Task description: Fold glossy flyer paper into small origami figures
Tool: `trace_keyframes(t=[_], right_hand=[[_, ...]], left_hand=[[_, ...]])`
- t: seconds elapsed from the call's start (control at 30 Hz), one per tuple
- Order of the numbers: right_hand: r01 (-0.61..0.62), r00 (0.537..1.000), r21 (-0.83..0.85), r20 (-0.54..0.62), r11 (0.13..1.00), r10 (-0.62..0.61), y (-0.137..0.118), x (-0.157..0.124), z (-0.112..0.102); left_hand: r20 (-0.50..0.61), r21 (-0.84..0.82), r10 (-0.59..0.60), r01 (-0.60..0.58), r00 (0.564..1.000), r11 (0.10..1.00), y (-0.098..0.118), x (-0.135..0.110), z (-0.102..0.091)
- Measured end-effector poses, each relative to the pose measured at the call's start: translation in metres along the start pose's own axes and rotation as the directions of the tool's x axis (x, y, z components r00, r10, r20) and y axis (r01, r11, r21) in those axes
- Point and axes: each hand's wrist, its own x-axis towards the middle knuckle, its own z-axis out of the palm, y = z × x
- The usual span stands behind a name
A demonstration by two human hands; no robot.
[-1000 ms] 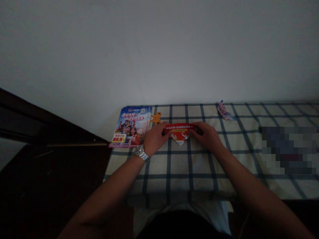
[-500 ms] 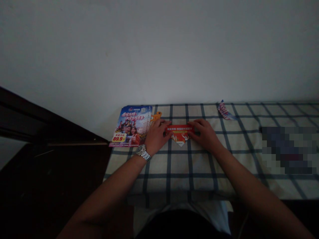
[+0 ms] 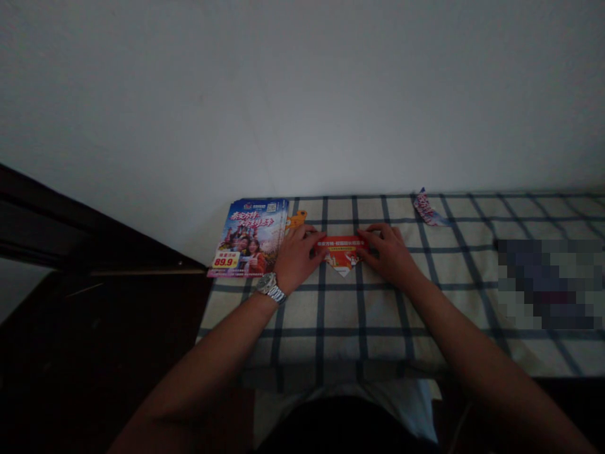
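Note:
A red folded flyer [image 3: 342, 252], with white lettering along its top and a point at the bottom, lies on the checked cloth between my hands. My left hand [image 3: 299, 253], with a metal wristwatch [image 3: 271, 287] on the wrist, pinches its left end between thumb and fingers. The right end is pinched in the same way by my right hand [image 3: 388, 251]. Parts of both ends are hidden under the fingers. Just left of my left hand lies a stack of printed flyers [image 3: 248, 236], blue and pink, marked 89.9.
An orange cartoon-shaped piece [image 3: 296, 218] shows behind my left hand. A torn or curled strip of printed paper [image 3: 426, 209] lies near the wall [image 3: 302, 94]. At right on the checked tablecloth [image 3: 467, 284] is a blurred-out dark object [image 3: 543, 284].
Both hands keep their hold on the folded flyer, with only slight shifts of the fingers. Nothing else has visibly moved.

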Motion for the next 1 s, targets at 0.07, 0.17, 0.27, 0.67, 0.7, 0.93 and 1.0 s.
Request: trace_keyframes(t=[0.07,0.17,0.27,0.67,0.7,0.93,1.0], right_hand=[[0.002,1.000,0.003,0.000,1.000,-0.002,0.0005,0.0000,0.0004],[-0.006,1.000,0.012,-0.006,1.000,0.006,0.0012,0.0000,0.0006],[-0.005,1.000,0.020,-0.010,1.000,0.005,0.0015,0.0001,0.0006],[0.070,0.997,0.090,-0.031,0.993,-0.067,0.0010,0.0042,-0.0019],[0.082,0.996,0.100,-0.027,0.992,-0.079,0.0006,0.0049,-0.0028],[0.130,0.991,0.161,-0.010,0.978,-0.130,-0.0040,0.0047,-0.0059],[0.149,0.989,0.165,-0.002,0.975,-0.151,-0.0053,0.0040,-0.0058]], left_hand=[[-0.004,-0.004,0.000,0.000,1.000,1.000,0.0002,0.0002,-0.0003],[0.001,-0.011,0.000,0.000,1.000,1.000,0.0007,0.0010,-0.0012],[0.003,-0.021,0.006,-0.006,1.000,1.000,0.0010,0.0015,-0.0012],[0.008,-0.095,0.044,-0.043,0.999,0.995,0.0073,0.0043,-0.0051],[0.016,-0.100,0.040,-0.038,0.999,0.994,0.0077,0.0044,-0.0052],[0.050,-0.120,0.032,-0.026,0.998,0.992,0.0087,0.0039,-0.0054],[0.050,-0.125,0.044,-0.037,0.998,0.991,0.0084,0.0039,-0.0049]])
